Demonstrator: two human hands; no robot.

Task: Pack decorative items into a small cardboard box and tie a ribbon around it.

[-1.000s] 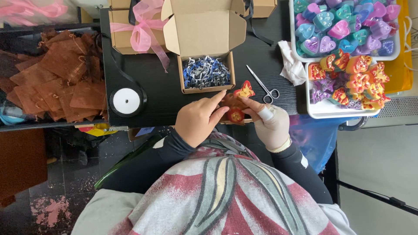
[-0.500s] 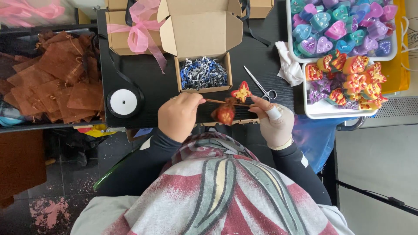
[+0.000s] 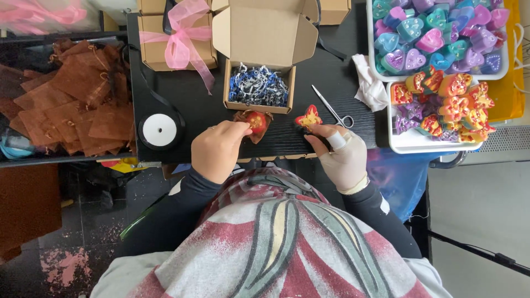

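My left hand [image 3: 216,150] pinches a small brown organza pouch [image 3: 253,124] with a red-orange piece inside, low over the black table [image 3: 204,99]. My right hand [image 3: 341,154], with a white bandage on one finger, holds a red and yellow butterfly-shaped piece [image 3: 308,118] at its lower edge. Both hands sit just in front of an open cardboard box [image 3: 259,88] filled with blue and white shredded paper.
Scissors [image 3: 333,109] lie right of the box. A white tape roll [image 3: 160,130] sits at left, next to a heap of brown pouches [image 3: 72,99]. White trays hold orange butterfly pieces [image 3: 447,105] and pastel heart pieces [image 3: 430,33]. A closed box with a pink bow [image 3: 179,41] stands behind.
My hands have drawn apart: the left carried the pouch with the red piece leftward, and the right stays with the butterfly piece at the table's front.
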